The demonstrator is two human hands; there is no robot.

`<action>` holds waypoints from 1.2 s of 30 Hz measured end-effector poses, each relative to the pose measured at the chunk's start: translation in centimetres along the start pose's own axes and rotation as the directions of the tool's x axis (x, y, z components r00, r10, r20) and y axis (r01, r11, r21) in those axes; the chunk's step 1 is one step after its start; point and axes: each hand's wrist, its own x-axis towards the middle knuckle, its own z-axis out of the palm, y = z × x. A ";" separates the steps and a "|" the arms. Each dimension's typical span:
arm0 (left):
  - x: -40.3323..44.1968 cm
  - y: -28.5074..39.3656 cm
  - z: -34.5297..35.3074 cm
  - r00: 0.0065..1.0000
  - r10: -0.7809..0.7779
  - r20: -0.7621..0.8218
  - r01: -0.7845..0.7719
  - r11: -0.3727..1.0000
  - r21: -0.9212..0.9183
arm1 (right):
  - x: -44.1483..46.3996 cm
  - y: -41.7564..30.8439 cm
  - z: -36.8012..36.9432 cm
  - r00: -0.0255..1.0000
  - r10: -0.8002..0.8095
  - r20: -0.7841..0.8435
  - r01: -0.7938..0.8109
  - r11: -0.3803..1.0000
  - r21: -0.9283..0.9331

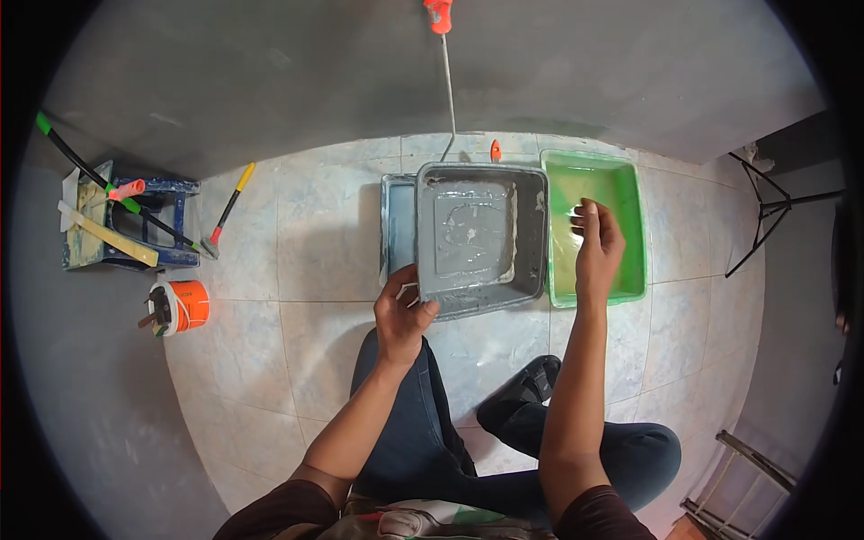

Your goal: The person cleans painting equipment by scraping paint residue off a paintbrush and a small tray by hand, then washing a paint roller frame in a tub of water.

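My left hand [402, 317] grips the lower left corner of a grey plastic basin [531, 225], its thumb over the rim and its fingers around the outside. The basin is tilted towards me, and wet grey residue and whitish smears coat its inside. Part of a blue tray [397, 225] shows behind the basin's left side. To the right, my right hand [598, 241] hovers over a green tray [640, 225] with its fingers loosely bent and apart, and I see nothing in them. Cloudy yellowish liquid lies in the green tray.
A long rod with an orange handle [438, 16] leans on the grey wall behind the basin. At left are a stained blue stool [180, 186] with tools on it, a yellow-handled tool [235, 202] and an orange bucket [193, 306]. Black tripod legs [760, 209] stand at right.
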 end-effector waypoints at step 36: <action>0.0 1.1 0.2 0.989 -0.006 0.148 0.018 0.996 -0.082 | -6.1 -8.0 9.0 0.629 -0.487 0.606 0.775 0.447 -0.446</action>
